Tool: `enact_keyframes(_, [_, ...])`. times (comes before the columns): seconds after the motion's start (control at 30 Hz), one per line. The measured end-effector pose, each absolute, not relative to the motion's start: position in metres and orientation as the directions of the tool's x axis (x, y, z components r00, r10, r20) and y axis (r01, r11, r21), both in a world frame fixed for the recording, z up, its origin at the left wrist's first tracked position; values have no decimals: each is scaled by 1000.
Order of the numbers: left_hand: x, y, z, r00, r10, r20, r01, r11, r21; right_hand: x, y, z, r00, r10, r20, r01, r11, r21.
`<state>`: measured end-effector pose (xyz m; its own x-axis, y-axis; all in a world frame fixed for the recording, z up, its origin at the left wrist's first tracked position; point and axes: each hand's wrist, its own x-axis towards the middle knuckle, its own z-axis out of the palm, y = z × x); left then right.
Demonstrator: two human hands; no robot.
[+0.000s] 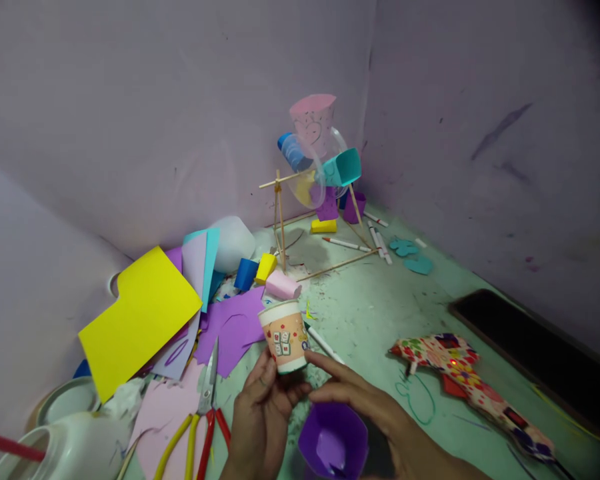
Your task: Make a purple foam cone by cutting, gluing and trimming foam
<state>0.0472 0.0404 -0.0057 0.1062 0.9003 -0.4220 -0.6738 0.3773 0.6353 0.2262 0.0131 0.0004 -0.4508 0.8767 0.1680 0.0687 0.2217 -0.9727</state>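
Observation:
My left hand [263,417] grips the bottom of a small printed paper cup [284,335] and holds it upright, tilted slightly left. The fingers of my right hand [365,403] touch the cup's base from the right, while a purple paper cup [333,445] sits under that palm, its opening toward me. Scissors with yellow and red handles [203,417] lie just left of my left hand. A white marker [324,345] lies on the green surface right behind the printed cup.
A stick-framed wheel of paper cups [316,160] stands in the back corner, markers [350,245] at its foot. Yellow [137,320] and purple paper sheets [235,327] lie left. A patterned glue gun [467,380] and a dark phone [525,347] lie right. A white glue bottle [70,447] sits front left.

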Motion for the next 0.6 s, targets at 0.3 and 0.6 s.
enact_keyframes(0.3, [44, 40, -12, 112, 908, -404, -594, 387, 705, 225, 14, -11, -462, 858, 224, 0, 252, -968])
enact_keyframes(0.6, [42, 45, -13, 59, 896, -439, -542, 398, 740, 221, 14, -19, -437, 873, 215, -30, 225, -974])
